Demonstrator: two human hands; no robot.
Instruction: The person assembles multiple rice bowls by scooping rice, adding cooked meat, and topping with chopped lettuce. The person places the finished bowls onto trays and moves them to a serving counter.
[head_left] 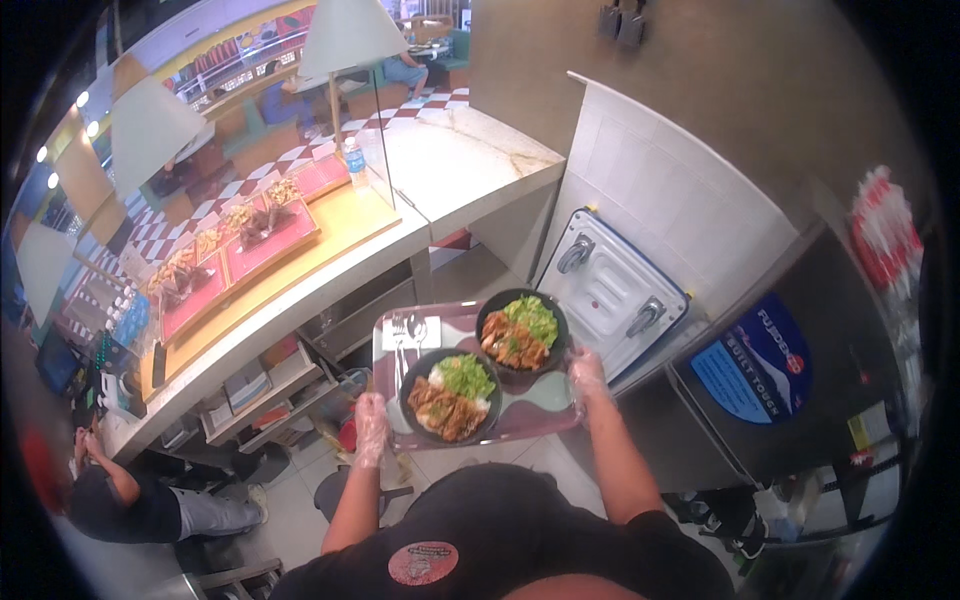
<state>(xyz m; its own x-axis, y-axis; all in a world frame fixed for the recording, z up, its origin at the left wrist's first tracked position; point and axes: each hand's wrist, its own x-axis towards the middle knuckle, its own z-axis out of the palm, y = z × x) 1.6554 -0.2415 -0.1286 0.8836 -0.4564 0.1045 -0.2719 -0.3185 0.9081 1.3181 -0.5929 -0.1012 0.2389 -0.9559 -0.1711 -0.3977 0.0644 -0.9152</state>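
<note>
Between my two hands I hold a patterned serving tray out in front of my body. My left hand, in a clear plastic glove, grips its left edge. Gloved the same way, my right hand grips the right edge. Two dark round bowls ride on the tray. The nearer bowl has sliced browned meat, rice and green lettuce; the farther bowl has similar meat and lettuce. A fork and a spoon lie on a white napkin at the far left of the tray.
Ahead stands a counter with a glass panel, hanging lamps and a red display tray of food. A folded white cart leans on the right wall beside a dark fridge. A person stands at left.
</note>
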